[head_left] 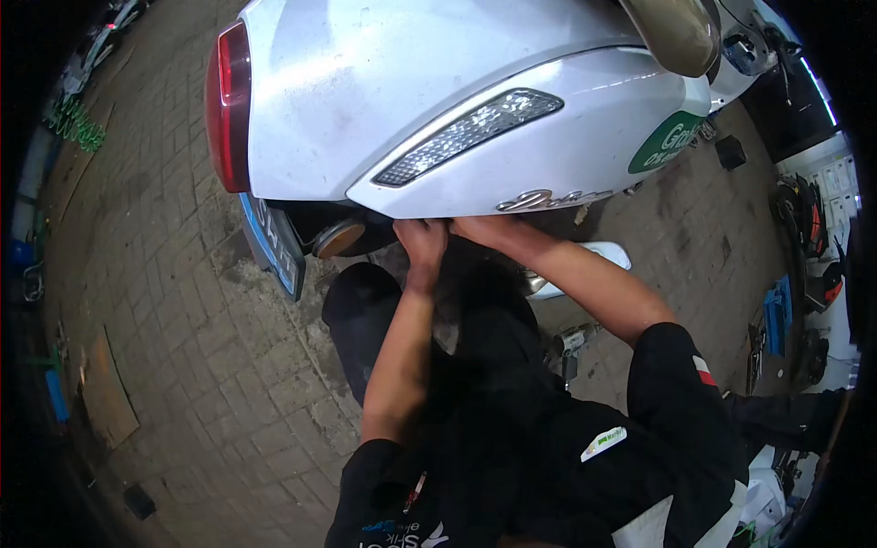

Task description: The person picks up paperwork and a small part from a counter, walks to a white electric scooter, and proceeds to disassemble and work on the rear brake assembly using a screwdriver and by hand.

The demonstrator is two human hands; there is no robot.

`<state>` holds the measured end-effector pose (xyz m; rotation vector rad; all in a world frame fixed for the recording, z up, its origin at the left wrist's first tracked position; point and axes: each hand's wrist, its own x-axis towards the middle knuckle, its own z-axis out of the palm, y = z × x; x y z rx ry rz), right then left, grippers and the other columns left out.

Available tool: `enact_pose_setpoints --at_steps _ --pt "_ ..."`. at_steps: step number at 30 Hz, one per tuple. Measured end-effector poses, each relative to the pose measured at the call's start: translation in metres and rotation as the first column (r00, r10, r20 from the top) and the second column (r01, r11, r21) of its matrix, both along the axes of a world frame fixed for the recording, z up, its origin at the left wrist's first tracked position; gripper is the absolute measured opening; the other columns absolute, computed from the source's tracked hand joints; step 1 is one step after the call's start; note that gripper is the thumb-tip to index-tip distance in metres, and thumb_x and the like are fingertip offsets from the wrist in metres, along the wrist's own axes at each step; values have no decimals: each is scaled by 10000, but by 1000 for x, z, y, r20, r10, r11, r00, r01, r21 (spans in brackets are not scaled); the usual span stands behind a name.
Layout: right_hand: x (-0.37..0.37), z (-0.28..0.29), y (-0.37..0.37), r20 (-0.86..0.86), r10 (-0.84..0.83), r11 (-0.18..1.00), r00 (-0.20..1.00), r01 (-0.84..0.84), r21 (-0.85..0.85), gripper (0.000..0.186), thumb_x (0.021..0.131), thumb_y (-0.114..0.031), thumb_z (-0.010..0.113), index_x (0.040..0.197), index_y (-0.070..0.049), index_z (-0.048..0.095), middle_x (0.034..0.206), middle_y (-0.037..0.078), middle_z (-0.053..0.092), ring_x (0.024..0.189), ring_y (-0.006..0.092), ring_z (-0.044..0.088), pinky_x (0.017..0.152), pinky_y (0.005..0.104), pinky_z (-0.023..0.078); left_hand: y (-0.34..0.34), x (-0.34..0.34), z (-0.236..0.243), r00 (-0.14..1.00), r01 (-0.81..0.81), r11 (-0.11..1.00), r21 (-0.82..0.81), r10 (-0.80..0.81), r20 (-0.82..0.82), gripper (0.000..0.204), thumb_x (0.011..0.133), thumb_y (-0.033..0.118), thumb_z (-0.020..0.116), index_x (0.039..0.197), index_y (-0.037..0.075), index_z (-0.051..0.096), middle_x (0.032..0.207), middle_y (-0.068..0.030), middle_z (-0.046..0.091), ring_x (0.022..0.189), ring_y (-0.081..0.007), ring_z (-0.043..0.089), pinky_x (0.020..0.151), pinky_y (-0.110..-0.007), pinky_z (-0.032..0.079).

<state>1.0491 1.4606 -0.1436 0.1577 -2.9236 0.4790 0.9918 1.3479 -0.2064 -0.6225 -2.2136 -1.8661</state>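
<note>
Scooter [320,82] is set broadside, tail to the left, with its long axis run left–right across the front of the body. Side panel [585,128] is placed just above and beyond both hands; its lower edge is crossed from below by the fingers, roughly square to the left forearm, at a slant to the right.

Left hand [423,242] is held nearer the tail, knuckles up at the edge. Right hand [477,229] is brought in from the right, just beside it, fingers hidden under the same edge. Grip: how far either hand is opened, and whether anything is held, cannot be told – the fingertips are covered by the bodywork. By position, the underside of the edge is the nearest surface to both, so access is judged to be from below, by feel.

Materials: panel is finished in glossy white, smooth and convex. A long tapered lens [470,137] is set into it, clear and faceted. Tail light [234,105] is moulded in red plastic, tall and curved. Round amber reflector [338,239] is mounted left of the left hand, by the dark, tilted number plate [274,247]. Pistol-shaped power tool [574,341] is laid on the paving [201,338], beneath the right forearm; a white rounded piece [603,258] is partly covered by that forearm. Paving is made up of worn, stained brick-like blocks.
</note>
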Motion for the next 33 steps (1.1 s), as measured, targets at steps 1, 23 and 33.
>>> enact_pose_setpoints --at_steps 1,23,33 --pt "2 -4 -2 -87 46 987 995 -31 160 455 804 -185 637 1229 -49 550 1224 189 549 1161 361 507 984 465 389 -3 -1 -8 999 24 990 142 -26 18 322 888 194 549 1007 -99 607 970 -260 647 936 -363 625 816 -419 467" --pt "-22 -10 -4 126 126 952 984 -156 264 497 707 -134 662 1184 -37 564 1113 199 590 1064 354 564 935 451 436 9 6 -17 981 -152 840 521 63 186 360 900 294 506 1004 -29 629 963 -269 630 868 -465 589 756 -501 475" --pt "-11 -37 11 -135 130 991 982 -124 54 502 721 -228 661 1192 -70 589 1195 174 573 1142 357 526 988 485 385 4 0 -41 960 -255 965 64 260 -106 431 892 364 523 931 -46 647 875 -263 655 838 -436 628 729 -464 491"
